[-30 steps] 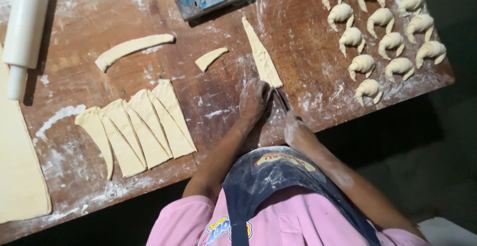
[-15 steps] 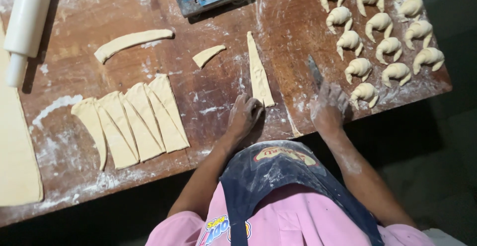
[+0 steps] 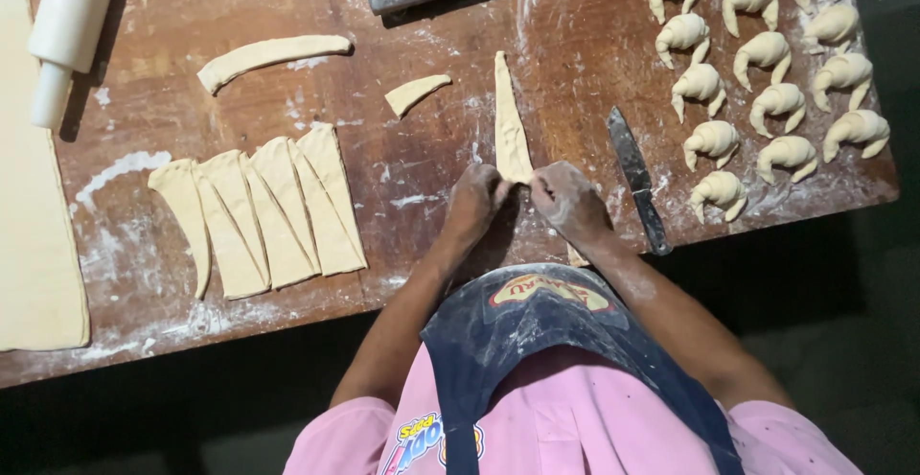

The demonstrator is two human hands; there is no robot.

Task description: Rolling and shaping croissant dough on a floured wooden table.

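Dough triangle (image 3: 509,125), long, pale and soft, lies on the floured wooden table (image 3: 431,197), its wide end pinched between the left hand (image 3: 476,202) and right hand (image 3: 567,202), a dark-bladed knife (image 3: 637,180) just right of them.

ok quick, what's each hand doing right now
Left hand: closed, pinching the wide end of the dough triangle.
Right hand: closed, pinching the same end.

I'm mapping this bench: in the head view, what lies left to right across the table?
Dough sheet → row of cut dough triangles → long dough triangle held by both hands → knife → shaped croissants.
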